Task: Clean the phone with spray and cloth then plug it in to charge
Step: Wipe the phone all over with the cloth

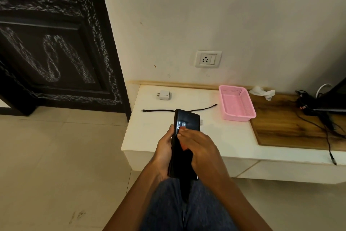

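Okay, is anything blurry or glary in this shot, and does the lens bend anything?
Head view: the right hand is motion-blurred over the phone; the screen reflects a small bright patch; wide-angle lens bows the door frame; lighting dim and soft.

Only the cable (178, 110) crosses the shelf (149, 133) before the socket (208, 59).

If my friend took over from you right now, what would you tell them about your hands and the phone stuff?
Left hand grips the phone by its edge, held up over the lap.
Right hand presses a small red cloth flat on the screen; wiping is under way.
Charger plug and black cable lie apart on the white shelf, not joined.
Wall socket above holds nothing.
No spray bottle in view.
Left: finish wiping, join cable and plug, plug in, connect phone.
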